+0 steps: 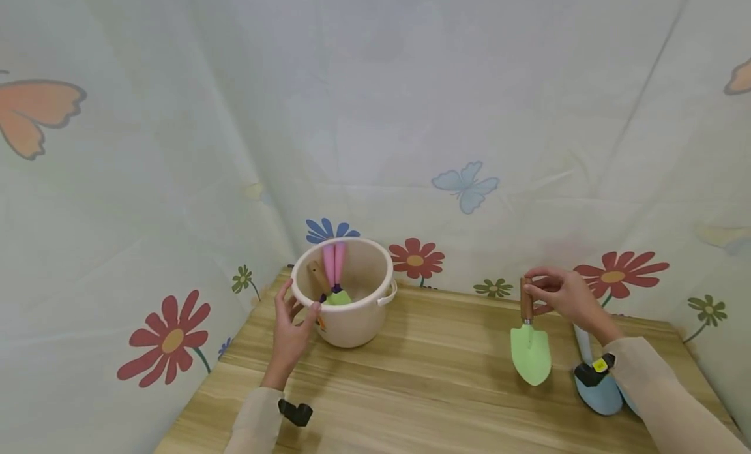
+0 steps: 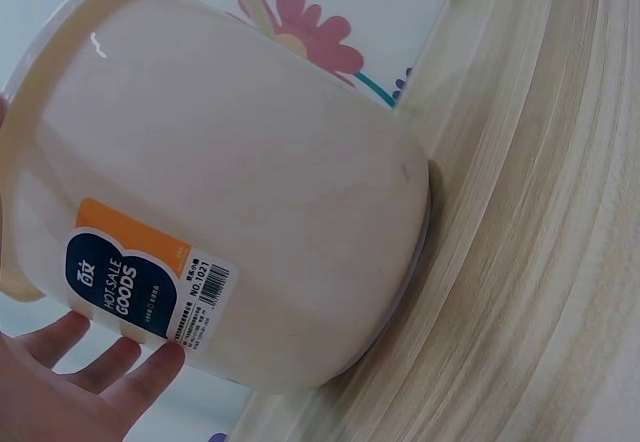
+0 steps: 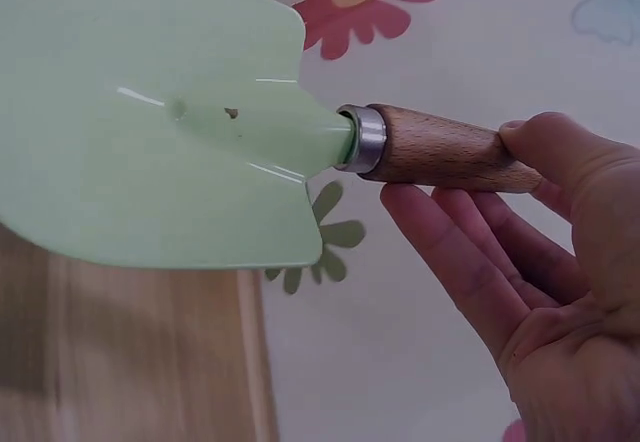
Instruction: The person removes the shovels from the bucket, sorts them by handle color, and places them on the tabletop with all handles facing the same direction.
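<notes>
A cream bucket (image 1: 352, 323) with an orange and dark-blue label stands at the left of the table. My left hand (image 1: 291, 330) holds its near-left side, the thumb at the rim and the fingers spread along the wall. Inside the bucket lean a pair of pink handles (image 1: 334, 261) and a wooden handle (image 1: 319, 276), with a light-green piece at their foot. Off to the right, my right hand (image 1: 566, 301) pinches the wooden handle of a light-green garden trowel (image 1: 530, 353) between thumb and fingertips. Its blade points down, and the handle is upright.
Under my right forearm lie blue shovel-like tools (image 1: 601, 395), partly covered by the sleeve and wrist camera. A wood-grain table (image 1: 434, 376) runs back to a pale curtain (image 1: 375, 115) printed with flowers and butterflies. The bucket's white side handle (image 1: 387, 294) faces right.
</notes>
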The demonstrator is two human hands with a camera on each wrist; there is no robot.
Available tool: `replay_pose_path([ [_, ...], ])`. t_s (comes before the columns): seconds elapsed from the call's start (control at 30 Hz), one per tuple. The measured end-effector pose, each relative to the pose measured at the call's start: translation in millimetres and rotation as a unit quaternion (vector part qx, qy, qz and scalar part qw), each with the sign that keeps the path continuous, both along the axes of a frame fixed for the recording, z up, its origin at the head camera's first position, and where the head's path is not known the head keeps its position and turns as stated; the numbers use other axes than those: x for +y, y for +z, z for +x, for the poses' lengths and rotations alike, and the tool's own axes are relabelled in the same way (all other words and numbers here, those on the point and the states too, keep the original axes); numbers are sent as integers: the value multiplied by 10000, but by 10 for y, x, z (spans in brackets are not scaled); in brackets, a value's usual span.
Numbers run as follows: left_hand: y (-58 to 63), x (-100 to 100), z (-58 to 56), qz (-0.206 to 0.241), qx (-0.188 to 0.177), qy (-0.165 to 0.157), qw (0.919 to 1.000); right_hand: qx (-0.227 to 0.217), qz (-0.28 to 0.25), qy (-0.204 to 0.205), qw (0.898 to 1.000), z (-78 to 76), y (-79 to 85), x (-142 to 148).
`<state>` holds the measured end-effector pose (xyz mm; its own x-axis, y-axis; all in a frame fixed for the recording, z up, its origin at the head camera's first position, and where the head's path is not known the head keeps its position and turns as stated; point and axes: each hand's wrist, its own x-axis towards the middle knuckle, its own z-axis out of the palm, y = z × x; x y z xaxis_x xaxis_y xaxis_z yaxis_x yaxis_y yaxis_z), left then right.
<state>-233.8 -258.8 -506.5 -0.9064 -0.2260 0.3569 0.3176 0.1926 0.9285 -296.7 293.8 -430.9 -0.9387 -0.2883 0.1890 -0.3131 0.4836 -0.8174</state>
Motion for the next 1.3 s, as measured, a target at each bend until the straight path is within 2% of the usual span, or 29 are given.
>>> replay_pose_path([
  [0.1, -19, -11, -11, -10, 14, 13, 10000, -250, -18, -30, 9997, -1, -111, 44],
  [0.47, -38, -16, -19, -106, -46, 93, 9999, -531, 15, -129, 9985, -72, -503, 176],
  [0.63, -34, -15, -26, -62, 20, 55, 10000, -691, -75, -213, 9974, -93, -583, 190],
  [1.0, -29, -10, -10, 22, -21, -44, 10000, -739, 385, -459, 9955, -173, -645, 203],
  [1.13, -21, -13, -10, -7, 26, -5, 10000, -840, 571, -551, 9933, -226, -731, 223],
  [1.3, 0, -14, -11, -3, -19, 3, 10000, -754, 944, -775, 9896, -287, -878, 243],
])
